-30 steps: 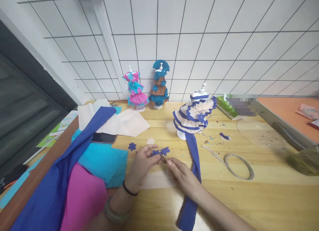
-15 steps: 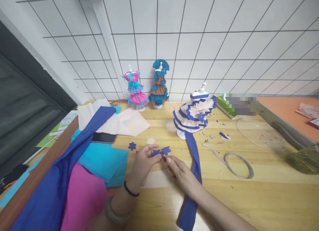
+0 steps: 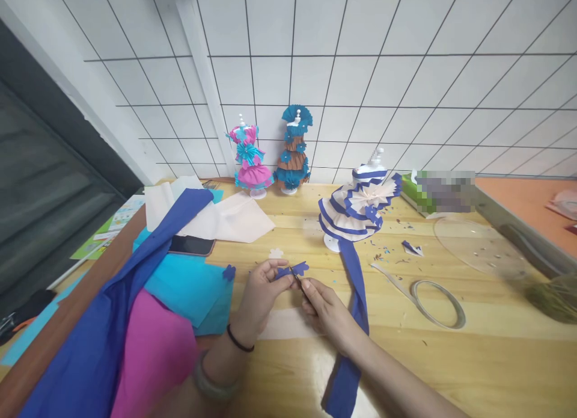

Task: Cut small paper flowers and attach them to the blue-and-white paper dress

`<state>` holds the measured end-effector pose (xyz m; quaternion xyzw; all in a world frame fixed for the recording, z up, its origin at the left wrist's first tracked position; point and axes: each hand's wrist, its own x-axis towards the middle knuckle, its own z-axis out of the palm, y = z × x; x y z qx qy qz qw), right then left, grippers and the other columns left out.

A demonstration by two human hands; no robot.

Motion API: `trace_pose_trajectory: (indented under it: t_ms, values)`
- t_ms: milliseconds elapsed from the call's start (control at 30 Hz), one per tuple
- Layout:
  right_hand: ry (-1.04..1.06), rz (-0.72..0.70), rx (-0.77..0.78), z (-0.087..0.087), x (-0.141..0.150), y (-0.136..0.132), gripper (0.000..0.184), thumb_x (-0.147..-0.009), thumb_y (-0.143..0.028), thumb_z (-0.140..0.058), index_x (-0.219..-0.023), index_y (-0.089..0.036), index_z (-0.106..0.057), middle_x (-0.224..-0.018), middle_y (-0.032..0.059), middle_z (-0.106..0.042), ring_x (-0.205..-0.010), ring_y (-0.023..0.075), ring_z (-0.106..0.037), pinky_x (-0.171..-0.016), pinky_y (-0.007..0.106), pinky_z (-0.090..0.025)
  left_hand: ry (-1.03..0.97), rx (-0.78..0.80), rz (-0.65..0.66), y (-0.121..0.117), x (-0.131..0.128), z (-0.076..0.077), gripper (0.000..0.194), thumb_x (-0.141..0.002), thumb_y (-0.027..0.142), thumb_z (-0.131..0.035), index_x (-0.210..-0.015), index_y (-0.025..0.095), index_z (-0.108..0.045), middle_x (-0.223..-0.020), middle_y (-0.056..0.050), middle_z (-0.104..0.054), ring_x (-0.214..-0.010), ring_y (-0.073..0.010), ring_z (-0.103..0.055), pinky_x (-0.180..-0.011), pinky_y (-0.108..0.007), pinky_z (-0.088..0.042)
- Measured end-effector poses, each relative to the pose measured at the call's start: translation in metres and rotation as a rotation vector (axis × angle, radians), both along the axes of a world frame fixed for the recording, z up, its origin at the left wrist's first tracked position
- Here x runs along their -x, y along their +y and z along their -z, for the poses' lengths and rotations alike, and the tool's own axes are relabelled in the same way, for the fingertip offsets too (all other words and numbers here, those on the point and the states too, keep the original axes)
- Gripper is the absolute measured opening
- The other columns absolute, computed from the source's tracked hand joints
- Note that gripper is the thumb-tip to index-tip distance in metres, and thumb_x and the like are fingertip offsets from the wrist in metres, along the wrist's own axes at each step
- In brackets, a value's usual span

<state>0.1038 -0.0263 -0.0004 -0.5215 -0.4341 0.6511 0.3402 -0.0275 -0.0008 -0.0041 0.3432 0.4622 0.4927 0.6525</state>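
Note:
My left hand (image 3: 265, 291) pinches a piece of dark blue paper (image 3: 299, 269) cut with wavy, petal-like edges. In my right hand (image 3: 325, 307) is a slim dark pointed tool (image 3: 297, 279); most of it is hidden by the fingers, so whether it is tweezers or scissors I cannot tell. Its tip touches or overlaps the blue paper. Beyond my hands a pale paper flower (image 3: 276, 253) lies on the table. A blue paper flower (image 3: 229, 273) rests at the edge of the turquoise paper (image 3: 187, 288). Under my wrists is a pale paper strip (image 3: 288, 325).
A small dress form in a blue-and-cream paper dress (image 3: 354, 210) stands right of centre, a blue strip (image 3: 354, 273) beside it. Two dressed forms (image 3: 252, 162) stand by the wall. A tape roll (image 3: 438, 304) lies right; a phone (image 3: 192, 245) and coloured paper (image 3: 157, 361) left.
The blue flower has shifted left onto the turquoise paper's edge. The dark tool now shows more plainly across the blue paper. The whole view has swung slightly left.

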Motion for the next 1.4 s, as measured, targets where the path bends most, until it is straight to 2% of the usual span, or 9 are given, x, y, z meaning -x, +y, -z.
trace_pose_trajectory:
  t_ms: [333, 900, 1167, 1300, 1400]
  values:
    - [0.015, -0.036, 0.006, 0.003, 0.003, 0.009, 0.049, -0.075, -0.061, -0.042, -0.091, -0.015, -0.049, -0.046, -0.0117, -0.022, -0.033, 0.0039, -0.017, -0.031, 0.017, -0.013, -0.016, 0.008, -0.026, 0.003, 0.003, -0.001, 0.027, -0.063, 0.012, -0.065, -0.087, 0.014, -0.053, -0.069, -0.002, -0.066, -0.062, -0.0125, -0.06, -0.067, -0.027, -0.046]
    - [0.081, -0.065, 0.004, 0.014, 0.006, 0.018, 0.046, -0.074, -0.061, -0.044, -0.087, -0.016, -0.047, -0.043, -0.0132, -0.022, -0.031, 0.003, -0.014, -0.029, 0.015, -0.012, 0.02, -0.009, -0.028, 0.008, 0.01, 0.005, 0.025, -0.064, 0.012, -0.065, -0.086, 0.014, -0.054, -0.07, -0.002, -0.066, -0.063, -0.0119, -0.06, -0.067, -0.026, -0.046]
    - [0.06, -0.048, 0.034, 0.014, 0.003, 0.021, 0.048, -0.072, -0.062, -0.046, -0.085, -0.016, -0.047, -0.043, -0.013, -0.024, -0.031, 0.0028, -0.014, -0.029, 0.015, -0.012, -0.022, 0.056, -0.055, 0.015, 0.021, 0.006, 0.028, -0.062, 0.017, -0.07, -0.087, 0.013, -0.056, -0.082, -0.007, -0.066, -0.071, -0.0154, -0.062, -0.066, -0.028, -0.047]
    - [0.061, -0.062, 0.025, 0.013, 0.003, 0.02, 0.049, -0.072, -0.063, -0.045, -0.085, -0.017, -0.047, -0.044, -0.0129, -0.022, -0.031, 0.0032, -0.015, -0.029, 0.016, -0.013, -0.071, 0.121, -0.011, 0.016, 0.024, 0.006, 0.027, -0.063, 0.018, -0.07, -0.086, 0.014, -0.056, -0.074, -0.005, -0.065, -0.065, -0.0153, -0.063, -0.064, -0.029, -0.049]
    - [0.036, -0.087, -0.013, 0.012, 0.002, 0.017, 0.048, -0.075, -0.063, -0.042, -0.086, -0.017, -0.047, -0.045, -0.0118, -0.025, -0.032, 0.0037, -0.016, -0.03, 0.016, -0.014, -0.087, 0.177, 0.062, 0.015, 0.024, 0.007, 0.026, -0.064, 0.018, -0.069, -0.086, 0.014, -0.056, -0.08, -0.007, -0.066, -0.066, -0.0157, -0.064, -0.063, -0.029, -0.049]
